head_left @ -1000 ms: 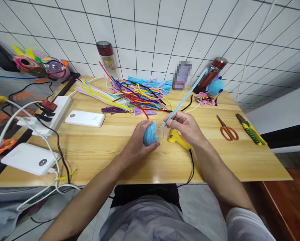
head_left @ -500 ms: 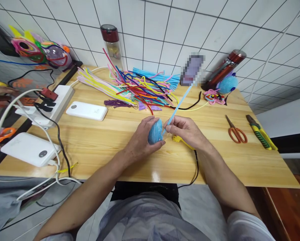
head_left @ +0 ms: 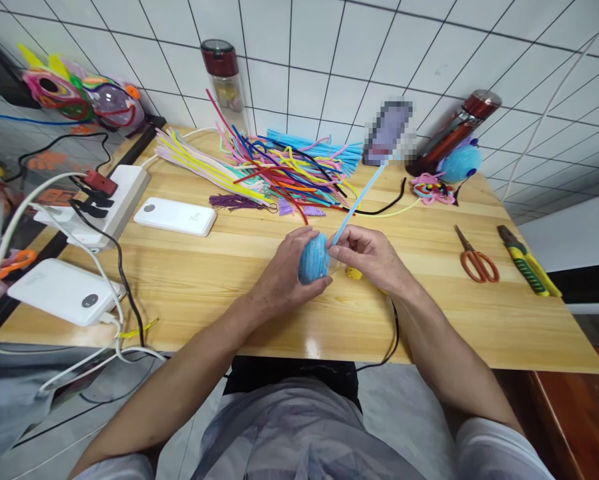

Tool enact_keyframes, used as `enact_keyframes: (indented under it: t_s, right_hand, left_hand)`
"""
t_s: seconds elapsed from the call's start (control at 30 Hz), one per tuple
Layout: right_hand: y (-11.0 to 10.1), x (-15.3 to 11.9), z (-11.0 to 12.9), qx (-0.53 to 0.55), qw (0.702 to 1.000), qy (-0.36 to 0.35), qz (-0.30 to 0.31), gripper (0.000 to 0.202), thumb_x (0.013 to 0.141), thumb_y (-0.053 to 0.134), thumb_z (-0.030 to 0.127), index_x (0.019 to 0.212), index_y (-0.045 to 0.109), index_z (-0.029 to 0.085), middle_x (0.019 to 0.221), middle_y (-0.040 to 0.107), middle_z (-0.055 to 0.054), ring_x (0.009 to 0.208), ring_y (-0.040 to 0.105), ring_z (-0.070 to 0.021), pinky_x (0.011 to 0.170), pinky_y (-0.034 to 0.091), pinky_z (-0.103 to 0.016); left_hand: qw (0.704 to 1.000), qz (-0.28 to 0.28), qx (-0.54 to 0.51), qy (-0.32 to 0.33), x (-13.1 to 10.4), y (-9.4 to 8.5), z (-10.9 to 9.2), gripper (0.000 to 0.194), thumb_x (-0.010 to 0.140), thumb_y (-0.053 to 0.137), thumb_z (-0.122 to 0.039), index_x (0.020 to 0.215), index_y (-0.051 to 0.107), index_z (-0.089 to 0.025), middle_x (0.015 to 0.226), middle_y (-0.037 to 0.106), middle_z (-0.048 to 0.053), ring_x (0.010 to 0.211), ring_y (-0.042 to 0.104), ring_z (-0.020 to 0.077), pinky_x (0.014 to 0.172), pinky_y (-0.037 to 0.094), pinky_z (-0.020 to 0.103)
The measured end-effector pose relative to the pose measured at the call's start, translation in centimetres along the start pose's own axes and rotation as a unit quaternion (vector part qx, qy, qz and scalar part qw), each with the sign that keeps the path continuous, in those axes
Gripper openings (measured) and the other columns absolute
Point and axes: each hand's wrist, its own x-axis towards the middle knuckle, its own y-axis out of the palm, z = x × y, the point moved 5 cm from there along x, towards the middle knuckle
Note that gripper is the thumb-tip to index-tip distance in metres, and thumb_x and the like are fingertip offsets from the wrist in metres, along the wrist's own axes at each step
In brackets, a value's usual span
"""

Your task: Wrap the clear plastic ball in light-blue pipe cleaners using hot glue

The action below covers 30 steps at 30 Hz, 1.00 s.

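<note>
My left hand (head_left: pixel 290 264) is wrapped round a ball covered in blue pipe cleaner (head_left: pixel 314 259), with its thumb underneath and fingers over the top. Between the thumb and fingers of my right hand (head_left: pixel 362 252) is a light blue pipe cleaner (head_left: pixel 358 203). Its lower end meets the right side of the ball, and the free end slants up and to the right. Partly hidden under my right hand lies a yellow tool (head_left: pixel 353 273) with a black cord (head_left: pixel 396 327); its kind is unclear.
A pile of coloured pipe cleaners (head_left: pixel 289 170) spreads along the back. Scissors (head_left: pixel 474 257) and pliers (head_left: pixel 524 260) lie at right. White power banks (head_left: pixel 175 217), a power strip (head_left: pixel 109 207) and loose cables occupy the left. A red flask (head_left: pixel 457 133) stands behind.
My right hand has come slightly up, bringing the light blue pipe cleaner's lower end against the ball's upper right side. My left hand keeps its hold. The whole view has shifted slightly.
</note>
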Motion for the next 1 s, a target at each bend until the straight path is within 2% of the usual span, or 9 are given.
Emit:
enact_keyframes:
  t_s: [0.27, 0.47, 0.73, 1.0]
  right_hand:
    - [-0.1, -0.1, -0.5, -0.027, 0.999, 0.021, -0.016, 0.039, 0.083, 0.087, 0.051, 0.078, 0.065, 0.020, 0.066, 0.047, 0.006, 0.062, 0.036, -0.0100, 0.059, 0.027, -0.029]
    - [-0.4, -0.1, -1.2, -0.025, 0.999, 0.032, -0.029, 0.041, 0.080, 0.089, 0.053, 0.079, 0.066, 0.020, 0.070, 0.053, 0.004, 0.064, 0.041, -0.0109, 0.061, 0.031, -0.029]
    - [0.0, 0.0, -0.8, -0.009, 0.999, 0.028, -0.039, 0.046, 0.075, 0.091, 0.059, 0.078, 0.066, 0.021, 0.072, 0.058, 0.003, 0.066, 0.046, -0.0126, 0.063, 0.036, -0.029]
    - [-0.1, -0.3, -1.0, -0.026, 0.998, 0.030, -0.045, 0.043, 0.078, 0.090, 0.056, 0.081, 0.066, 0.021, 0.066, 0.047, 0.006, 0.061, 0.037, -0.0105, 0.058, 0.027, -0.028]
  left_hand:
    - [1.000, 0.000, 0.004, -0.001, 0.0, 0.2, 0.1, 0.080, 0.089, 0.083, -0.037, 0.156, 0.041, -0.024, 0.161, 0.049, 0.020, 0.157, 0.045, 0.0398, 0.130, 0.040, 0.067]
    - [1.000, 0.001, 0.002, 0.002, 0.0, 0.0, 0.0, 0.078, 0.090, 0.082, -0.038, 0.155, 0.042, -0.024, 0.160, 0.050, 0.021, 0.156, 0.046, 0.0389, 0.129, 0.041, 0.066]
    - [1.000, -0.004, -0.001, -0.005, 0.0, 0.0, 0.0, 0.079, 0.088, 0.083, -0.040, 0.156, 0.045, -0.025, 0.161, 0.051, 0.020, 0.157, 0.046, 0.0394, 0.131, 0.039, 0.066]
    - [1.000, 0.006, -0.005, 0.002, -0.1, -0.4, -0.6, 0.073, 0.094, 0.077, -0.047, 0.154, 0.045, -0.022, 0.161, 0.049, 0.023, 0.157, 0.045, 0.0394, 0.131, 0.039, 0.065]
